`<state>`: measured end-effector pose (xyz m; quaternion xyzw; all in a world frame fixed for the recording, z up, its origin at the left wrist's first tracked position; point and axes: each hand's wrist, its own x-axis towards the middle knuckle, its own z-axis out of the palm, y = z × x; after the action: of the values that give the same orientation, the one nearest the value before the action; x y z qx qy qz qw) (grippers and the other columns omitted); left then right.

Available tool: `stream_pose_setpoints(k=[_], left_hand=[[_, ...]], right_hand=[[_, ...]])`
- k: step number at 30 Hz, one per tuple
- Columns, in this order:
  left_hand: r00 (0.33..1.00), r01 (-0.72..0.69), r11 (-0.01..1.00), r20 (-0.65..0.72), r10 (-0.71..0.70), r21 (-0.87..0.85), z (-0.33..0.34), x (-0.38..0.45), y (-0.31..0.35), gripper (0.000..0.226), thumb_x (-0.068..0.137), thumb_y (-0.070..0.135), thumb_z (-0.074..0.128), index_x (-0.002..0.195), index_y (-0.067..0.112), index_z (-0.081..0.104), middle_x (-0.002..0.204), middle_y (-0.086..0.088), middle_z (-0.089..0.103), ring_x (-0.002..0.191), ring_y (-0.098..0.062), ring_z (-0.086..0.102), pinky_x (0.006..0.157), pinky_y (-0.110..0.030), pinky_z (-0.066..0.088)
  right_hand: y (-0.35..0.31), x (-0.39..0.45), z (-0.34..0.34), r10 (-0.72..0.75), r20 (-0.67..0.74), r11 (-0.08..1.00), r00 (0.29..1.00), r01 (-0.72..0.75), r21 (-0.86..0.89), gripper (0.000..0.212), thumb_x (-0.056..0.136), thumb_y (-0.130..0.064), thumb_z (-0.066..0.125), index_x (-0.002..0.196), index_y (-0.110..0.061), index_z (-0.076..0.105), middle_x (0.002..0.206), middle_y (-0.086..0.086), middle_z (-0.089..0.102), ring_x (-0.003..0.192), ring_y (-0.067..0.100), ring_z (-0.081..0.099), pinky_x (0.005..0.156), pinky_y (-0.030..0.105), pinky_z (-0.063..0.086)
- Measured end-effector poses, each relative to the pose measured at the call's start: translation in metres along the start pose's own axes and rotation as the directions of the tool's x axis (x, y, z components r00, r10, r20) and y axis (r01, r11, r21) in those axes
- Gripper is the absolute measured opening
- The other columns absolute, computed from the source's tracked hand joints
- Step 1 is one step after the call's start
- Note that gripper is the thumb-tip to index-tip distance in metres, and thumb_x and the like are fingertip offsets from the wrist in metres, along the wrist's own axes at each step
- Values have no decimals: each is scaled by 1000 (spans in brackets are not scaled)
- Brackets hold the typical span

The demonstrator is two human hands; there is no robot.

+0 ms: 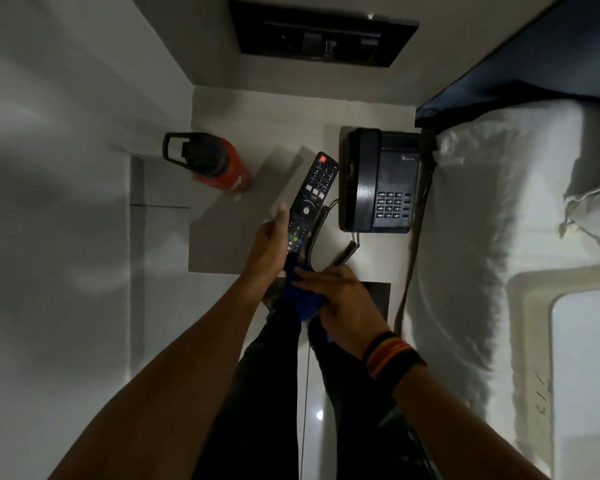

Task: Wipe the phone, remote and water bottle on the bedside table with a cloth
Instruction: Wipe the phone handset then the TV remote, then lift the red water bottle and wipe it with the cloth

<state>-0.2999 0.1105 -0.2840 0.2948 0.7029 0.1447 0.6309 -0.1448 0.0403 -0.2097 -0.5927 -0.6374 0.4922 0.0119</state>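
Note:
My left hand holds a black remote by its near end, lifted above the bedside table, its buttons facing up. My right hand grips a blue cloth bunched against the remote's near end. A black desk phone with a coiled cord sits at the right of the table. At the table's left edge stands a red water bottle with a black lid and carry loop.
A bed with white pillows lies close on the right. A dark switch panel is set in the wall behind the table. A pale wall runs along the left. My legs stand on the glossy floor below.

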Motion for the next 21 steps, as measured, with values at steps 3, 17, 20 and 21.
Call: stream_pose_setpoints(k=[3, 17, 20, 21], left_hand=[[999, 22, 996, -31, -25, -90, 12, 26, 1, 67, 111, 63, 33, 91, 14, 73, 61, 2, 75, 55, -9, 71, 59, -28, 59], [964, -35, 997, -267, 16, -67, -13, 31, -5, 12, 105, 16, 68, 103, 16, 79, 109, -16, 80, 109, -42, 78, 101, -53, 63], [911, -144, 988, -397, 112, -50, -48, 0, -20, 16, 99, 20, 76, 115, 18, 76, 109, -9, 79, 107, -38, 79, 98, -56, 65], [873, -191, 981, -463, 153, -36, -62, -11, -21, 30, 94, 26, 82, 121, 18, 72, 112, -9, 78, 106, -34, 79, 95, -54, 67]], right_hand=[[15, -7, -8, 164, -103, 983, 981, -154, 96, 64, 78, 6, 52, 130, -28, 65, 124, 5, 62, 110, 18, 54, 95, 6, 32], [11, -26, -13, 334, -101, 892, 937, -280, 356, 64, 84, 13, 45, 133, -25, 63, 129, 6, 65, 118, 18, 61, 108, 34, 47], [0, -20, -19, 356, -118, 858, 927, -274, 435, 63, 89, 13, 44, 133, -29, 60, 123, -3, 67, 102, -9, 63, 93, 7, 47], [-5, -16, -22, 361, -117, 849, 925, -274, 451, 62, 90, 12, 44, 134, -30, 58, 119, -4, 67, 95, -15, 62, 86, 2, 47]])
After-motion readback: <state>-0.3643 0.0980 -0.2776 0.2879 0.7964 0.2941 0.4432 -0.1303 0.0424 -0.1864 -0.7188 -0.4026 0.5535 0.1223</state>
